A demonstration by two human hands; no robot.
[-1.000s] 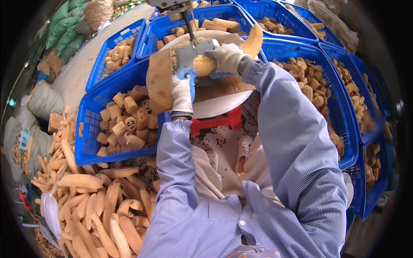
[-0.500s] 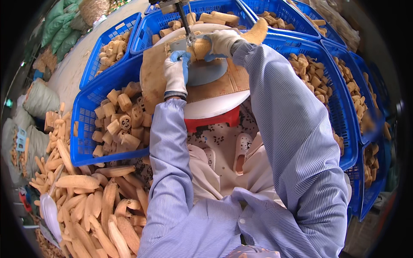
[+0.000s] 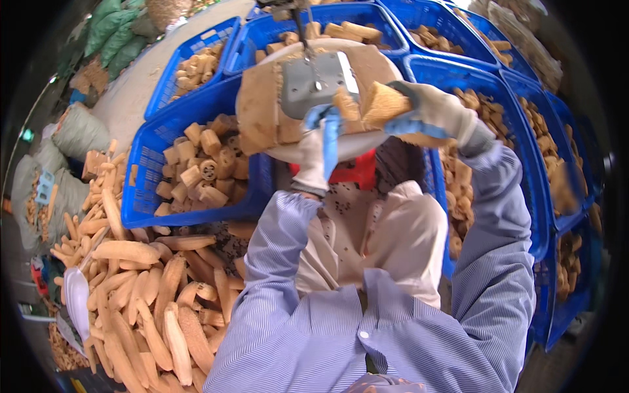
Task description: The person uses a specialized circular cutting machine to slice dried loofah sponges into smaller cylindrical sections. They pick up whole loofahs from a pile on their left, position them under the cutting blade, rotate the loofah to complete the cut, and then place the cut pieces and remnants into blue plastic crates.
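Observation:
Both my hands wear white gloves with blue fingers. My left hand is closed, pinching a short cut loofah piece near the front edge of a cardboard-covered round work surface. Just right of it, my right hand wraps around a longer loofah, its cut end facing the short piece. The two loofah parts are close together; whether they touch, I cannot tell. Behind them lies a grey metal plate, with the cutting machine's thin upright part coming down onto it.
Blue baskets of cut loofah pieces surround me: one at the left, one at the right, others behind the machine. Whole peeled loofahs are heaped at the lower left. A red stool-like base stands beneath the work surface.
Both hands have come back from the machine toward me, the right one also moving rightward. The loofah, earlier at the blade, is now in two parts, one in each hand. My view has shifted.

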